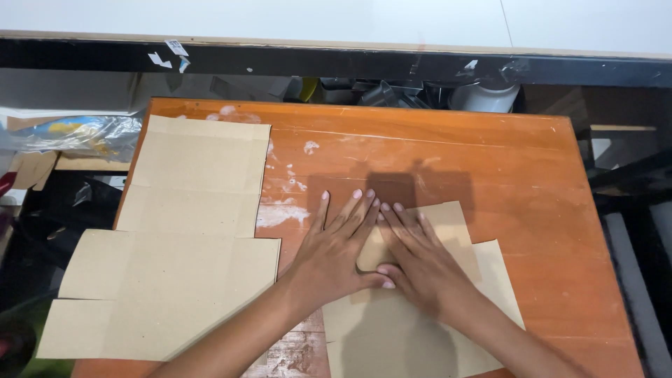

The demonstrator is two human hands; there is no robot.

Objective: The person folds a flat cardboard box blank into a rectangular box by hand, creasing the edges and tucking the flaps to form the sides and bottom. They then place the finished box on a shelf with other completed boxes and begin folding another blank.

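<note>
Both flat, fingers spread: left hand (334,253) and right hand (418,262) pressing brown cardboard piece (448,301), gripping nothing; flap beneath seemingly folded.

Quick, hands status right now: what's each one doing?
Left hand: open, flat, pressing on the small cardboard piece.
Right hand: open, flat, pressing the same piece; grips nothing.

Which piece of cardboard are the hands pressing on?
The smaller cardboard piece on the right. Both the left hand and right hand lie flat on it, while the bigger cardboard sheet on the left lies untouched.
</note>
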